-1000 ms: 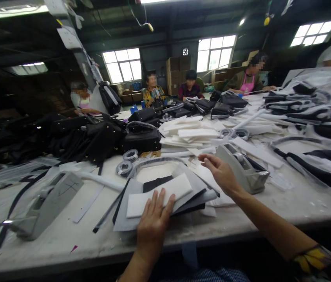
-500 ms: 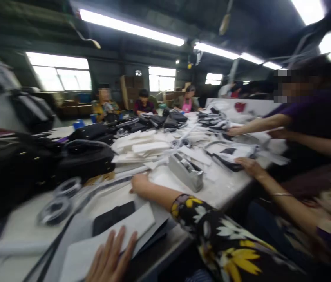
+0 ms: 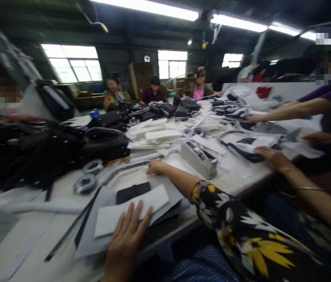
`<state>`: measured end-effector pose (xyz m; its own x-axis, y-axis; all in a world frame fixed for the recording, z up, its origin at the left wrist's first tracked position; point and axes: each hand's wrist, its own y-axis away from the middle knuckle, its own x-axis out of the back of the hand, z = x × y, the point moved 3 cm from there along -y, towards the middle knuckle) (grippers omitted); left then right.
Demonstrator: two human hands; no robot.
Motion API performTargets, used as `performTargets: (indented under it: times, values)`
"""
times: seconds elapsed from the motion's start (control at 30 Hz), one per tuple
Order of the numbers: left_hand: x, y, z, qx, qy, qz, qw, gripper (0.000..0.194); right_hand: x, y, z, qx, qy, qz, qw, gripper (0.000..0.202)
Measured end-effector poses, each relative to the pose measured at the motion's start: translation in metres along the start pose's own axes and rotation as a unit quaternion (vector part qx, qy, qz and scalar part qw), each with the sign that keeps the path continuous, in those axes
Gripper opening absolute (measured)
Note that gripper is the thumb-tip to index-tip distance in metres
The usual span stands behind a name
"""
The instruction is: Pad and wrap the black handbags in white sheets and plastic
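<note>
My left hand (image 3: 128,235) lies flat with spread fingers on a white padding strip (image 3: 156,197). That strip rests on a flat bag (image 3: 90,244) with a grey covering and black edges. Beside the strip, on the same bag, is a small black folded piece (image 3: 132,192). A handle (image 3: 121,169) with a pale wrapping arches from the bag's far side. Reaching across from the right, my right hand (image 3: 155,167) has its fingers curled at the right part of this handle. Its fingertips are partly hidden.
Tape rolls (image 3: 85,184) lie left of the bag, and a grey tape dispenser (image 3: 199,159) stands to its right. Black bags (image 3: 105,147) and white padding strips (image 3: 153,135) are piled behind. At right, a co-worker's hand (image 3: 272,156) touches another bag (image 3: 247,150). Other people sit across the table.
The view has turned, so the table appears farther right and slightly higher. My left hand stays flat on the padding strip, and my right hand stays at the handle.
</note>
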<state>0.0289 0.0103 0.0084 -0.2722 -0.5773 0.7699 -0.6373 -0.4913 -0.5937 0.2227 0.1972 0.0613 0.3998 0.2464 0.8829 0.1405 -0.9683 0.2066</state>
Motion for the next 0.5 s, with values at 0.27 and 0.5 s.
performTargets:
  times: [0.27,0.5]
  values:
    - [-0.003,-0.003,0.003,0.012,-0.010,0.016,1.000,0.048,0.003,0.018,0.011,0.111,-0.304,0.043,0.945,0.038]
    - [-0.006,-0.003,0.004,0.036,0.003,0.028,0.999,0.049,0.011,0.095,0.017,0.209,-0.396,0.072,0.891,0.063]
